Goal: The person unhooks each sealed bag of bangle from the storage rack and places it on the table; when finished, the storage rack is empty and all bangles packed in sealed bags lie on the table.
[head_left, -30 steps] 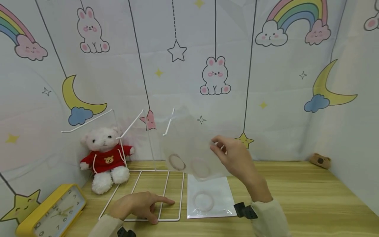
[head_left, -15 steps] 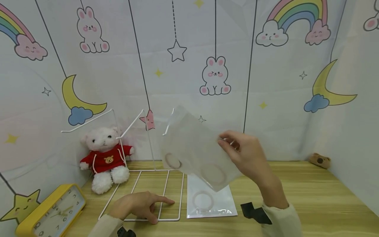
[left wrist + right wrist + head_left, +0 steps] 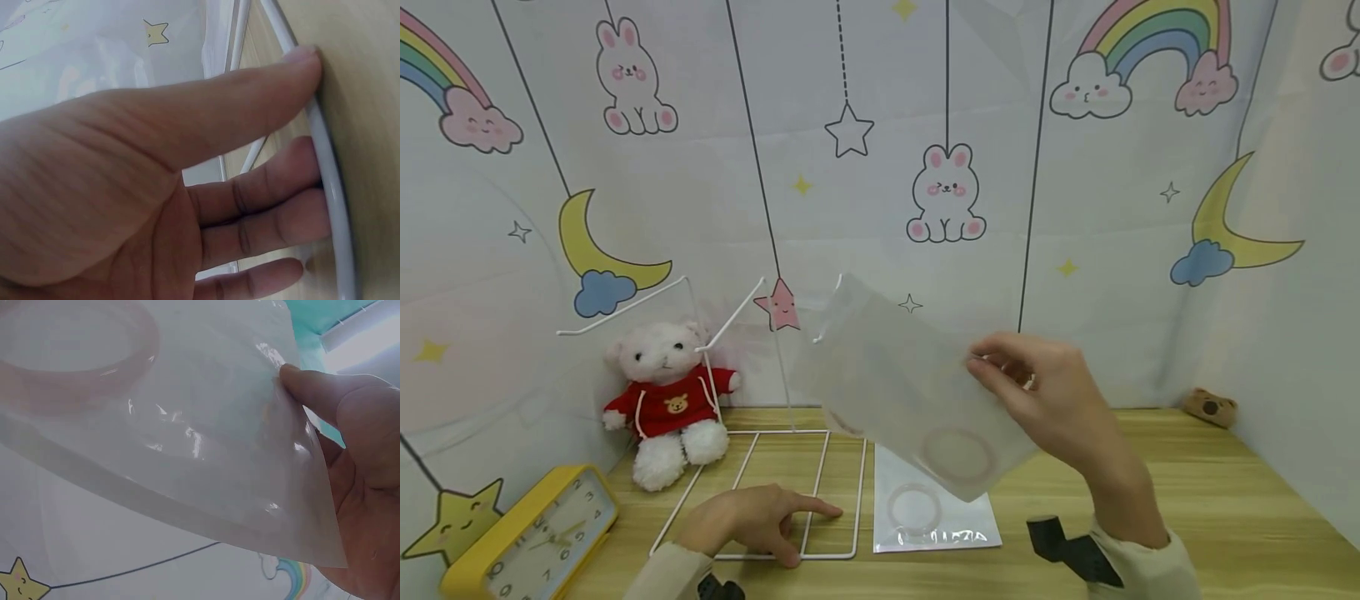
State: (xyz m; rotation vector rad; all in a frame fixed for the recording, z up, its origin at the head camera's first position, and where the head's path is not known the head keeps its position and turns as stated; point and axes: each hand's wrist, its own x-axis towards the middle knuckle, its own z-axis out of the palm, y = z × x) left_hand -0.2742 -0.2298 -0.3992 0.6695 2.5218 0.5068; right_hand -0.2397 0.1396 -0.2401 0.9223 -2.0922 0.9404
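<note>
My right hand (image 3: 1060, 408) pinches the edge of a translucent plastic pouch (image 3: 898, 375) between thumb and fingers. Its far upper corner is up at the right hook (image 3: 826, 312) of a white wire rack (image 3: 859, 500); whether the hook passes through it I cannot tell. A pale pink ring (image 3: 106, 384) shows in the pouch in the right wrist view. Behind this pouch, part of another pouch (image 3: 842, 421) shows, mostly hidden. My left hand (image 3: 756, 521) rests on the rack's base, index finger extended, thumb on the front bar (image 3: 334, 181) in the left wrist view.
A further pouch (image 3: 951, 537) with a ring lies flat on the wooden table (image 3: 1150, 500), right of the rack. A teddy bear (image 3: 670, 408) in red sits behind the rack's left side. A yellow clock (image 3: 527, 533) stands front left, a small brown plush (image 3: 1210, 407) far right.
My right hand has moved right and slightly down, drawing the pouch's near side along and tilting it. The pouch behind is now more covered. My left hand has stayed put.
</note>
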